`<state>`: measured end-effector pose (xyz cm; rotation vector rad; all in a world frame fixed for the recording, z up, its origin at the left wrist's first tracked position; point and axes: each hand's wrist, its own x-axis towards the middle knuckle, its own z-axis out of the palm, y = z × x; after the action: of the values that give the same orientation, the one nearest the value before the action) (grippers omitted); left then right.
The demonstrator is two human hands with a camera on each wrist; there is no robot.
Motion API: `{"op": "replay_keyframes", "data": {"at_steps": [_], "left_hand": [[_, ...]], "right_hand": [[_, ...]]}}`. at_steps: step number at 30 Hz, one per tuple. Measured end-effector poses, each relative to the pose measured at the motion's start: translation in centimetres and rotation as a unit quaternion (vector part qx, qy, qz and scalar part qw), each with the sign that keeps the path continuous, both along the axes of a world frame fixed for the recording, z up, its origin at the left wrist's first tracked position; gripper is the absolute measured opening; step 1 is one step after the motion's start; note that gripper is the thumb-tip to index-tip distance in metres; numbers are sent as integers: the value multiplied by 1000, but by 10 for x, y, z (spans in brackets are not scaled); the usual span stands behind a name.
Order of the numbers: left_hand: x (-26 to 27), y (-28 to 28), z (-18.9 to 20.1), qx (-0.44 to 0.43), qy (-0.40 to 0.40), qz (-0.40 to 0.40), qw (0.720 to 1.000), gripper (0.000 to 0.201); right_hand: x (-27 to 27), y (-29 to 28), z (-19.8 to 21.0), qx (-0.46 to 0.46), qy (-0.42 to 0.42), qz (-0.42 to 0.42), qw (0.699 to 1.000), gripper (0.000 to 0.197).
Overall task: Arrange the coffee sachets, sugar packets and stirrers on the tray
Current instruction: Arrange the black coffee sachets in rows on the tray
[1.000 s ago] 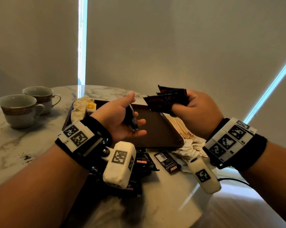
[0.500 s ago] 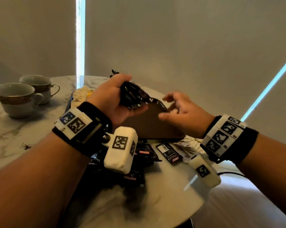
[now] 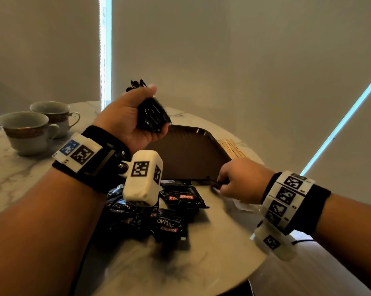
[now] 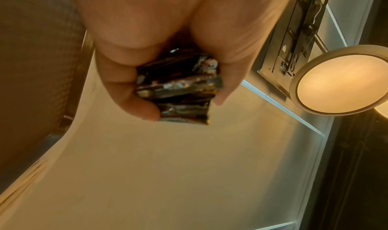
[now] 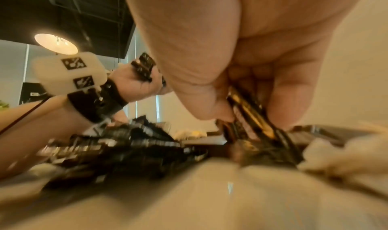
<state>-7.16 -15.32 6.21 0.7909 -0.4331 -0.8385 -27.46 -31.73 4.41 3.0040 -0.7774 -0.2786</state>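
Coffee sachets (image 3: 152,113) sit bunched in the left hand (image 3: 127,118), whose fingers and thumb curl round the black stack and hold it up above the near-left part of the brown tray (image 3: 191,152). In the left wrist view the same stack (image 4: 178,90) shows edge-on between thumb and fingers. More black sachets (image 3: 159,212) lie heaped on the marble bench (image 3: 212,253), just in front of the tray. The right hand (image 3: 242,180) is down at the tray's near-right corner, fingers curled and pinching a dark sachet (image 5: 250,117) at the bench surface. Wooden stirrers (image 3: 233,147) lie beside the tray's right edge, and white packets (image 3: 242,205) show under the right hand. 2 teacups (image 3: 28,133) stand at far left.
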Motion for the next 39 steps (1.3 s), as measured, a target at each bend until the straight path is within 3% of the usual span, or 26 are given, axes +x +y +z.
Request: {"op": "replay_keyframes", "data": {"at_steps": [4,7,9,12,14,16,17,18,20,22,24,28,31,39], "left_hand": [[-14,-1,3,94,-35,-38,994,28],[-23,-7,-1,123,-43,-74,989,54],[-31,-10,-3,114,-61,-89,988,55],[-34,-10,-5,85,-81,-120,986,54],[-30,-5,-3,86,-87,-110,986,42],[-21,0,1,102,-77,-79,989,31],[-16,2,4,96,-59,-57,992,30],[-10,6,6,80,-36,-34,996,28],[5,13,9,56,-14,-6,998,30],[16,18,9,60,-14,-8,998,45],[21,17,8,64,-15,-15,998,50],[15,11,10,89,-41,-25,995,40],[20,12,9,109,-63,-24,992,49],[42,28,-5,106,-33,-6,994,65]], "right_hand": [[5,-3,44,13,-192,-4,981,13],[13,13,74,37,-362,38,931,13],[23,29,77,66,-411,92,905,15],[42,51,62,97,-383,170,903,19],[49,59,50,150,-381,212,887,30],[49,59,39,238,-384,222,864,26],[45,56,34,250,-378,201,868,27],[40,53,31,245,-347,179,887,43],[27,47,24,202,-184,162,948,83],[20,47,18,143,-21,196,970,103],[20,45,10,115,26,223,968,98],[25,44,1,135,-13,224,965,66],[27,44,-2,141,-42,232,962,51],[19,38,-2,204,-141,186,951,37]]}}
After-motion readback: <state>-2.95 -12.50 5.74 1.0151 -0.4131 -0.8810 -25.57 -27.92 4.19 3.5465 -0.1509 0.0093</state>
